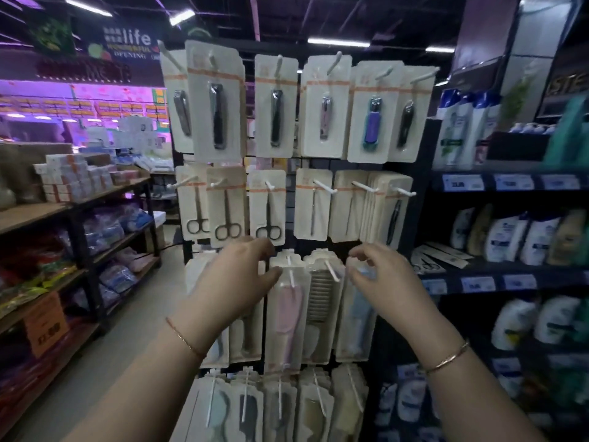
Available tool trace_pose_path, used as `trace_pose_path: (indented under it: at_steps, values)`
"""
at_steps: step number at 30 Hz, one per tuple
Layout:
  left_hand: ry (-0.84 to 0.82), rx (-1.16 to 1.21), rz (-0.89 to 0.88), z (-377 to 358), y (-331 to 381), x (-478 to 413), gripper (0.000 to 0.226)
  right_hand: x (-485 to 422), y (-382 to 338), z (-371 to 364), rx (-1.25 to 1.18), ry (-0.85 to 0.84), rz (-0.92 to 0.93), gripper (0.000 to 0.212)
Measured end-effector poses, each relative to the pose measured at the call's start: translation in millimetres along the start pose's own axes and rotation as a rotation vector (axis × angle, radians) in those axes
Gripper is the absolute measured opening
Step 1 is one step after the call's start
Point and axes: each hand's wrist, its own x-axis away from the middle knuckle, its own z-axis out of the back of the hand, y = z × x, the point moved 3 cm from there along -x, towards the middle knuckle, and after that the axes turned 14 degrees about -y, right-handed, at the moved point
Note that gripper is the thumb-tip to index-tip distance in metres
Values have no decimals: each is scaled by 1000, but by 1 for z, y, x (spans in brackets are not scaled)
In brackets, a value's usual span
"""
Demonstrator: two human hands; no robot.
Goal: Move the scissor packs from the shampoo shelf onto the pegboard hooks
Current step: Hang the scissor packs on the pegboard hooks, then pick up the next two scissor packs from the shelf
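Reaching right, a pack (441, 261) is best pinched at its hole, since both the left hand (237, 280) and right hand (379, 275) are held loosely apart, empty, near the hooks (331, 271).

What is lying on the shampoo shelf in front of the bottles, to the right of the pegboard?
Flat card packs lie on the shelf before the shampoo bottles. One shows scissor handles; what the overlapped packs hold is hidden. Both hands are at the pegboard.

Cream scissor packs (267, 205) with orange stripes; white hooks (325, 186)
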Motion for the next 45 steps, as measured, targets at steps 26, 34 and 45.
trace_pose_path:
  at_steps: [26,34,45]
  values:
    - [-172,324,-142,-271,261,-224,11,-1,371,128,63,-9,-326,19]
    - [7,338,53,-312,254,-274,10,-80,438,104,-72,-127,-200,19]
    - [66,210,261,-325,222,-294,24,-128,464,63,-143,-209,-131,44]
